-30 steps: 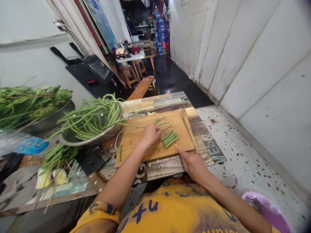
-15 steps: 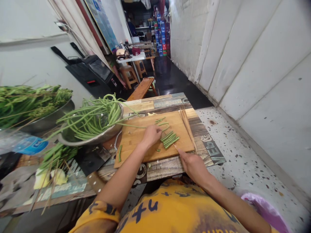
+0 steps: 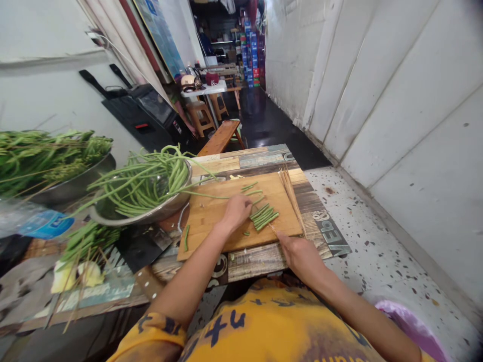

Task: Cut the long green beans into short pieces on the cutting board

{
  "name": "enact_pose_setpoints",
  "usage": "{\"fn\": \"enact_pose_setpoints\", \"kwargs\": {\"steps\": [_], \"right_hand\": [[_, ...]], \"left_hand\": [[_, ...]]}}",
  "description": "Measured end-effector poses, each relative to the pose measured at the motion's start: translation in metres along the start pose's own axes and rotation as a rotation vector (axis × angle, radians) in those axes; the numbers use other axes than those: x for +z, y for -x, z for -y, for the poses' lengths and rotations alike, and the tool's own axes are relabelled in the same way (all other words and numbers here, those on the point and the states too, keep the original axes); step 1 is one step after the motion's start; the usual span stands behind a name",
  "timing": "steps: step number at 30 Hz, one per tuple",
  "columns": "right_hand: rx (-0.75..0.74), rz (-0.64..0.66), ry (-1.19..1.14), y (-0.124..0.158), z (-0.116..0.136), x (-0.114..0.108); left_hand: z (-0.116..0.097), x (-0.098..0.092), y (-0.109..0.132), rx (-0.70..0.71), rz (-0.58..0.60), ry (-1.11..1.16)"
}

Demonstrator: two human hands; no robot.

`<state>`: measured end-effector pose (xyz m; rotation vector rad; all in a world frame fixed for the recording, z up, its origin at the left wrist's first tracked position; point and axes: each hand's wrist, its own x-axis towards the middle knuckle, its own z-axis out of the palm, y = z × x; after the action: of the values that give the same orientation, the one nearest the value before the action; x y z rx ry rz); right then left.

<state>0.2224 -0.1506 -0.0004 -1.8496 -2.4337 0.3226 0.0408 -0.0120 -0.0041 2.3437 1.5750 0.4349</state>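
Note:
On the wooden cutting board (image 3: 211,216) lies a row of cut green bean pieces (image 3: 264,217) side by side. My right hand (image 3: 300,251) is closed on a thin wooden skewer (image 3: 272,229) whose far part meets the near edge of the row. At the row's left end, my left hand (image 3: 237,211) has its fingertips pinched together; what they hold is hidden. A long uncut bean (image 3: 207,195) runs from the metal bowl (image 3: 151,217) of long beans (image 3: 147,186) onto the board behind that hand. Small bean pieces (image 3: 249,186) lie farther back.
Loose skewers (image 3: 291,198) lie along the board's right edge. Left of the board are a cleaver (image 3: 141,251), a bundle of greens (image 3: 85,241), a plastic bottle (image 3: 45,223) and another bowl (image 3: 71,188) heaped with greens. A lined pink bin (image 3: 411,327) stands at lower right.
Hardly anything differs. Both hands stay in the same places, with at most a very slight shift, and the bean row lies as before.

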Motion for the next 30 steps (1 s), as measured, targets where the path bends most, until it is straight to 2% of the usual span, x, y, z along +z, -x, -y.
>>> {"fn": "enact_pose_setpoints", "kwargs": {"steps": [9,19,21,26,30], "right_hand": [[0.007,0.061,0.031,-0.005,0.004,-0.010],[-0.001,0.033,0.036,-0.031,0.000,0.004],[-0.007,0.022,0.037,-0.032,-0.002,0.006],[0.015,0.009,0.064,-0.026,-0.003,0.010],[0.029,0.005,0.082,-0.025,-0.002,0.010]], "left_hand": [[-0.002,-0.003,-0.001,0.047,0.029,-0.018],[0.006,-0.003,-0.007,0.036,0.055,0.053],[0.009,-0.003,-0.006,0.010,0.018,0.122],[0.025,-0.008,0.005,-0.103,-0.180,0.244],[0.029,-0.013,0.016,-0.051,-0.126,0.275]]}}
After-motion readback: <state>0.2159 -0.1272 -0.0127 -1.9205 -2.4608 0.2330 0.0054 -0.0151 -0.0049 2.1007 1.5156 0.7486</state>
